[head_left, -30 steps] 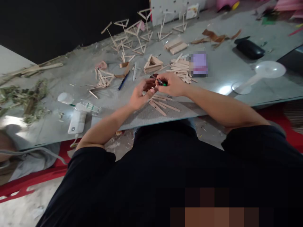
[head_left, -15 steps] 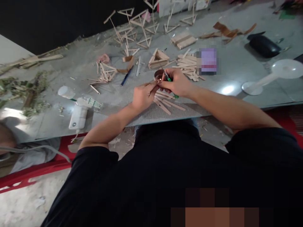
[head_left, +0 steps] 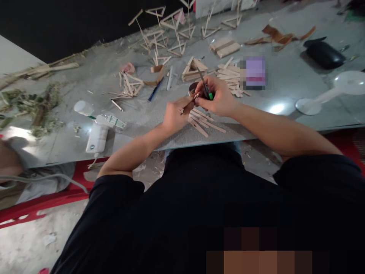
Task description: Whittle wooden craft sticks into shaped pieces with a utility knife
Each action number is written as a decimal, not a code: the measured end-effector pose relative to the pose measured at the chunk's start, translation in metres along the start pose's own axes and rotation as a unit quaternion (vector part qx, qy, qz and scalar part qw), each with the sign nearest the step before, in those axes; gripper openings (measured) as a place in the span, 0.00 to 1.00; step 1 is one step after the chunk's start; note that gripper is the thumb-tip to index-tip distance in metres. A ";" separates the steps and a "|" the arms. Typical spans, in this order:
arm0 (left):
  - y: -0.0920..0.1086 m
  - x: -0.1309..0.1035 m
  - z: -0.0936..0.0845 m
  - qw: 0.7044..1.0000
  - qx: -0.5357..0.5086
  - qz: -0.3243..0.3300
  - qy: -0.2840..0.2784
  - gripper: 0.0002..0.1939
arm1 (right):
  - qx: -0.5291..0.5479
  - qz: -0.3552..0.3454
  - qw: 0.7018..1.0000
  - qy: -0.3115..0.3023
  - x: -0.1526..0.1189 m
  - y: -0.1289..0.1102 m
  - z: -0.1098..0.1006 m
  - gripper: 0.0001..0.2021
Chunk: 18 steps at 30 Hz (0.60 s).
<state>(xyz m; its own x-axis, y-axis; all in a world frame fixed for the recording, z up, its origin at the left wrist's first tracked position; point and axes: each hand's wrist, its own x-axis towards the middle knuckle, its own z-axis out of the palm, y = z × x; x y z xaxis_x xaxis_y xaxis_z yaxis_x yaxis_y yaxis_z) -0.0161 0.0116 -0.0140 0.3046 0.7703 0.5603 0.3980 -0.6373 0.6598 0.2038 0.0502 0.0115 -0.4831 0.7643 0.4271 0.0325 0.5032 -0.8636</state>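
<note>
My left hand [head_left: 177, 114] is closed, its fingertips pinching a small wooden stick piece [head_left: 196, 96] whose length is mostly hidden. My right hand [head_left: 218, 96] meets it there, thumb and fingertip touching the piece. Tucked in that same hand is a slim knife-like tool [head_left: 203, 78], its thin grey end pointing up and away and a green part at its lower end. Behind the fingertips sits a round brown object [head_left: 193, 87], partly covered. Several loose craft sticks [head_left: 203, 123] lie fanned out below the hands on the table.
A triangular stack of sticks [head_left: 194, 68] stands beyond the hands, with a stick pile [head_left: 231, 78] to its right. Stick frames [head_left: 172, 23] stand at the back. A blue pen [head_left: 155, 90], a white power bank [head_left: 97, 137] and a lamp [head_left: 305, 106] are around. The table edge [head_left: 196, 145] is close.
My right hand has turned the tool so its grey end points up and away, and its green part has moved up beside the palm. The view has shifted slightly.
</note>
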 end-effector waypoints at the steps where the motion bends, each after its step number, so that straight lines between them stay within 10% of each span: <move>1: 0.000 0.001 0.000 1.000 -0.023 -0.006 0.002 0.24 | -0.009 -0.010 1.000 0.010 -0.001 -0.001 0.001 0.26; 18: -0.007 0.009 0.001 0.975 -0.199 -0.096 0.029 0.09 | -0.097 -0.030 0.992 0.080 -0.001 -0.003 -0.001 0.19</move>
<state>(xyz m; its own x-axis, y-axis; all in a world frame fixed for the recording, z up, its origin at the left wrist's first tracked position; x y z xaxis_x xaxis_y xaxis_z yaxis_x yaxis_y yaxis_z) -0.0151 0.0236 -0.0143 0.2033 0.8808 0.4277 0.0729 -0.4492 0.8905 0.2051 0.0490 0.0137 -0.3456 0.7768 0.5264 0.1833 0.6060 -0.7740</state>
